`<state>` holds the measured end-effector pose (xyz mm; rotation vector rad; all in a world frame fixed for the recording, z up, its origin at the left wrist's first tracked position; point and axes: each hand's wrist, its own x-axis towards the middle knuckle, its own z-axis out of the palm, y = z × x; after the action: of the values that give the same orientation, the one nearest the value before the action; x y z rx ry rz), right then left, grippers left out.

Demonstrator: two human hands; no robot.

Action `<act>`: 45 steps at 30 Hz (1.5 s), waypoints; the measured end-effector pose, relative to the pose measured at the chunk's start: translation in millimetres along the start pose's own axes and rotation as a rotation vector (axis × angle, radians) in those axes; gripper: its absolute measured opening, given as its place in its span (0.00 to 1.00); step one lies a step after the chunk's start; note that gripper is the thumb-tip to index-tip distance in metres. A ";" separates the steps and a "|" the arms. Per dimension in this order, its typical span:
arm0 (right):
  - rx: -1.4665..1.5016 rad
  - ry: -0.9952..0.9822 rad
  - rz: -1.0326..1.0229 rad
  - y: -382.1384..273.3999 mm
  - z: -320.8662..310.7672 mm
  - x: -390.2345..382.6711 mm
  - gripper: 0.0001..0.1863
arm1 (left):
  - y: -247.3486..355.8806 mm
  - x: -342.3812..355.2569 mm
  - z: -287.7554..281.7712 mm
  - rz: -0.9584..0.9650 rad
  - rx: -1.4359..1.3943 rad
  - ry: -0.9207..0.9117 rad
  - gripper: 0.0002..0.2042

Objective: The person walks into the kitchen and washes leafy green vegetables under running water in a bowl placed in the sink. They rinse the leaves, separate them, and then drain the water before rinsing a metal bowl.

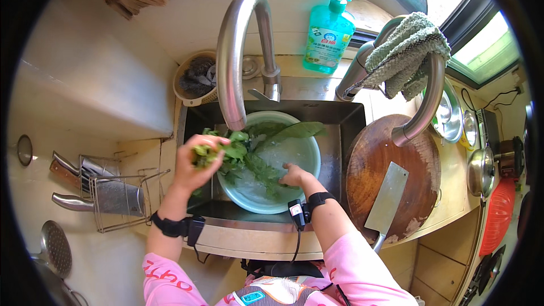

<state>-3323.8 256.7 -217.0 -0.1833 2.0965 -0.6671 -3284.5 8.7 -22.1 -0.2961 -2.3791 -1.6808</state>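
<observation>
A pale green basin [301, 158] of water sits in the steel sink [351, 124], holding leafy greens [263, 187] and a long, broad leaf [294, 131]. My left hand [198, 156] is closed on a bunch of greens [238, 148] at the basin's left side, below the curved faucet [229, 73]. At the basin's right, my right hand [294, 173] reaches into the water with fingers apart, beside the leaves, its fingertips partly hidden.
A round wooden board [374, 158] bears a cleaver [387, 192] at right. A knife rack [122, 192] is left, a green soap bottle [326, 39] behind. A cloth [408, 51] drapes a second tap [425, 113]. Pots [480, 173] stand far right.
</observation>
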 end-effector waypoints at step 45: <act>0.079 0.295 0.331 8.1 1.0 8.1 0.14 | -158.4 -23.3 157.4 -0.316 0.624 -0.725 0.17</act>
<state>-3326.8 260.2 -227.6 0.3198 2.3027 -0.6006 -3316.3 104.3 -222.7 -0.4943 -3.4861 -0.8971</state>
